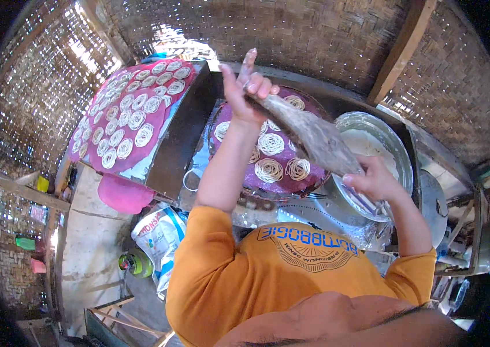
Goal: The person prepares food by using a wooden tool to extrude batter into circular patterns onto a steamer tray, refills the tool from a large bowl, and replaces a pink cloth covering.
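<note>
A long, weathered piece of wood (319,133) slants across the middle, its upper left end at my left hand (247,89). Some fingers of that hand curl round the wood, while the thumb and one finger stick up, smeared with white. My right hand (375,180) grips the lower right end. Under the wood lies a round tray (227,151) covered in purple cloth. Coiled rings of pale strands (271,144) rest on it, partly hidden by my left forearm. Beside my right hand stands a large metal basin (411,168) holding a whitish mass (381,151).
At the left, a pink sheet (106,120) carries many similar coils on a raised dark-sided surface. A pink round thing (123,194), a white-and-blue sack (157,234) and a green gas cylinder (136,264) are below it. Woven walls (308,40) enclose the far side; a round lid (433,202) leans at right.
</note>
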### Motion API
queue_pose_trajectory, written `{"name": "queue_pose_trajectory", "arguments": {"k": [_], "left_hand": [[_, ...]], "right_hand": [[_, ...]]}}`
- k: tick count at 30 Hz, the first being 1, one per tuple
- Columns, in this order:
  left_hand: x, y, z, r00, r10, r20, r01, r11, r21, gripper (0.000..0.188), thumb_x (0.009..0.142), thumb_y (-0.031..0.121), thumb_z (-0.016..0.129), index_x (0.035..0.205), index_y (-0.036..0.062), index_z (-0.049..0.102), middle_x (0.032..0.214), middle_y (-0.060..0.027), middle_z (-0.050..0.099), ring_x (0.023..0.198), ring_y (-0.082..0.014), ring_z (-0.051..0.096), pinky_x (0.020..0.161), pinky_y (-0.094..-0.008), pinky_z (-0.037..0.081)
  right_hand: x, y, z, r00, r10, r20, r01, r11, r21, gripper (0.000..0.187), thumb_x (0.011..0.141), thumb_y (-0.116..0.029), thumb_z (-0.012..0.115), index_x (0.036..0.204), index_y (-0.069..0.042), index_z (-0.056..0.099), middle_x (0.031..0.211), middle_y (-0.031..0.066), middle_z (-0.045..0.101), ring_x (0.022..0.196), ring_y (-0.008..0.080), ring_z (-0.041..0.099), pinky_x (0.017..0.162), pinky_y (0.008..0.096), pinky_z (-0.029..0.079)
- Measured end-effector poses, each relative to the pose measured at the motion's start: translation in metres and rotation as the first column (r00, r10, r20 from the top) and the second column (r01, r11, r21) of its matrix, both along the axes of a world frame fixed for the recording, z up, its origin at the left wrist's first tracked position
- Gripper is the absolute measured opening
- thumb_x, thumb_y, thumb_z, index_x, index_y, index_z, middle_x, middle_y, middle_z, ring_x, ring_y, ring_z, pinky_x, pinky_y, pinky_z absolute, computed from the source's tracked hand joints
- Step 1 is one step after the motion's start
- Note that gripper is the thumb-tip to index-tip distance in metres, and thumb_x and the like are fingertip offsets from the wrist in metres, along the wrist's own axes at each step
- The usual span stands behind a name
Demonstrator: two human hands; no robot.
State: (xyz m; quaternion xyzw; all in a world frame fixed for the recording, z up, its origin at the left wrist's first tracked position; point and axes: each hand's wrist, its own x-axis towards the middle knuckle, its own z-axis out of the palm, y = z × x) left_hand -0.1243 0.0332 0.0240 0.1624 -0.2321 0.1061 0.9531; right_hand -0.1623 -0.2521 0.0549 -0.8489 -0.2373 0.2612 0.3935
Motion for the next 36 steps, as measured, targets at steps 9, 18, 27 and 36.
{"name": "queue_pose_trajectory", "arguments": {"k": [9,18,27,36], "left_hand": [[-0.005,-0.030,-0.028,0.994,-0.096,-0.042,0.098,0.995,0.024,0.064,0.076,0.064,0.039,0.111,0.0119,0.052,0.044,0.0084,0.036,0.045,-0.0061,0.041,0.061,-0.0271,0.042],[0.000,-0.080,-0.110,0.844,0.128,-0.520,0.444,0.375,0.814,0.045,0.090,0.033,0.038,0.126,0.0078,0.033,0.119,-0.0074,0.047,0.107,-0.0187,0.043,0.091,-0.0304,0.031],[-0.005,-0.079,-0.111,0.816,0.036,-0.577,0.548,0.271,0.791,0.042,0.089,0.031,0.041,0.119,0.0022,0.041,0.115,-0.0061,0.051,0.105,-0.0176,0.043,0.089,-0.0314,0.031],[-0.030,-0.065,-0.100,0.968,0.165,0.189,-0.053,-0.601,0.798,0.051,0.081,0.048,0.040,0.115,0.0116,0.051,0.126,-0.0131,0.036,0.106,-0.0296,0.036,0.088,-0.0437,0.027]], "right_hand": [[-0.008,-0.034,-0.017,0.999,0.020,-0.046,-0.019,0.999,0.027,0.056,0.068,-0.035,0.066,0.111,-0.001,0.053,0.074,0.0050,0.058,0.060,0.0086,0.051,0.056,0.0236,0.042],[-0.014,-0.050,-0.033,0.984,-0.071,-0.164,0.096,0.985,0.145,0.047,0.067,-0.034,0.068,0.097,0.000,0.056,0.066,0.0025,0.056,0.050,0.0072,0.048,0.046,0.0228,0.039],[-0.006,-0.053,-0.055,0.991,-0.127,-0.030,0.131,0.975,0.180,0.041,0.067,-0.026,0.066,0.096,0.001,0.053,0.066,0.0028,0.053,0.051,0.0081,0.048,0.046,0.0226,0.039],[-0.016,-0.068,-0.060,0.942,-0.294,-0.161,0.330,0.894,0.304,0.038,0.074,-0.020,0.062,0.103,0.001,0.052,0.063,0.0025,0.052,0.050,0.0089,0.049,0.045,0.0245,0.040]]}}
